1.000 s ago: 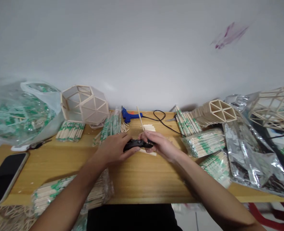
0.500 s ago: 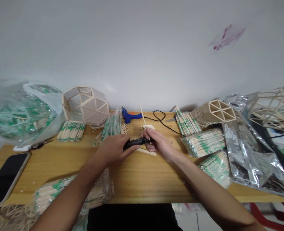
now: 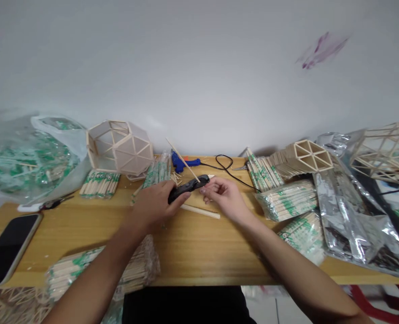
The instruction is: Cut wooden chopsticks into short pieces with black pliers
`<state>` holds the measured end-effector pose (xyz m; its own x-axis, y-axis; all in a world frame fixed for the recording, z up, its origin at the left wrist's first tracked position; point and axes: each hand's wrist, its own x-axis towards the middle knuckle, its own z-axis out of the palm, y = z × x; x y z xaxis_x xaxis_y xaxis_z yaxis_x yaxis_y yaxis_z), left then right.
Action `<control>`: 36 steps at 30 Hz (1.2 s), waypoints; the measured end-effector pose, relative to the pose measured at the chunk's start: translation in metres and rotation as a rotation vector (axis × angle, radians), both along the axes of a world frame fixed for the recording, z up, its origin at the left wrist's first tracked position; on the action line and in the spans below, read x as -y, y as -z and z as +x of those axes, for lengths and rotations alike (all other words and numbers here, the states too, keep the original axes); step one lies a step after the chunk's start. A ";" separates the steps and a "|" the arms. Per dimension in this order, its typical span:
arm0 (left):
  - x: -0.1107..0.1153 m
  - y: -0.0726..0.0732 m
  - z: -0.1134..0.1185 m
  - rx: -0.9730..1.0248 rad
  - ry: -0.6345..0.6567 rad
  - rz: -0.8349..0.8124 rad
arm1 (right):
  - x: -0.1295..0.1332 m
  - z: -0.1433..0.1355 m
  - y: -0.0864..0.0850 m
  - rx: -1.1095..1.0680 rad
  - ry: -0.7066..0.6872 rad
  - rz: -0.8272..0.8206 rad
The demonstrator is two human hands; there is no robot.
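In your left grip (image 3: 154,200), the black tool (image 3: 182,191) looks like hard, smooth plastic with a faint sheen. The stick (image 3: 181,157) jutting from it is bare, pale, matt wood. Your worktop (image 3: 209,256) is smooth, grained wood with a soft gloss. Beyond it you have a blue plastic glue gun (image 3: 193,163). To your right, crinkled clear film wraps the stick bundle (image 3: 289,200), and the silver pouch (image 3: 358,234) shines like metal foil. To your left, the phone screen (image 3: 8,249) is dark, glassy and smooth; the framed lantern (image 3: 134,155) pairs raw wood with matt, translucent panels, paper or cloth, you cannot tell.
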<state>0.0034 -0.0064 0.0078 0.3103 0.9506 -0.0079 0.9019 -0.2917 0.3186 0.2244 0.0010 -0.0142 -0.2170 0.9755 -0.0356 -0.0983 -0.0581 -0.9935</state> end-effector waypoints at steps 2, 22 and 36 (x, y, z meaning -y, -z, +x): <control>0.001 0.004 0.001 0.009 0.007 0.018 | 0.001 -0.001 -0.002 0.002 -0.004 0.014; 0.003 0.007 0.005 0.090 -0.002 0.019 | 0.004 -0.004 -0.009 -0.042 0.020 0.027; 0.003 0.008 0.003 0.143 0.008 0.049 | 0.004 -0.002 -0.007 -0.032 0.038 0.029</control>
